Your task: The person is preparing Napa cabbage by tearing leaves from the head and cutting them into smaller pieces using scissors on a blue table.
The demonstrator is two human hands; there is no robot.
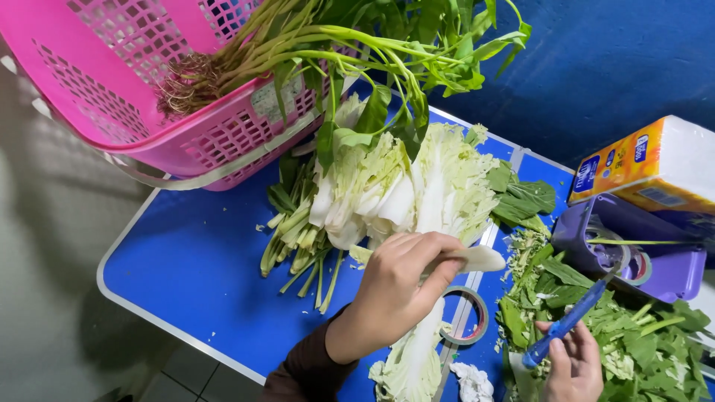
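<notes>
- The left hand (395, 290) grips a white cabbage leaf (417, 350) over the near middle of the blue desk (186, 268).
- The right hand (573, 365) is closed on a blue-handled knife (566, 324).
- Chopped greens (633, 335) are piled at right; much cabbage (402, 186) and the stalks (298, 238) remain whole.
- A pink basket (112, 97) of long-stemmed greens (335, 37) crowds the far left; a tape roll (465, 316) lies under the leaf.
</notes>
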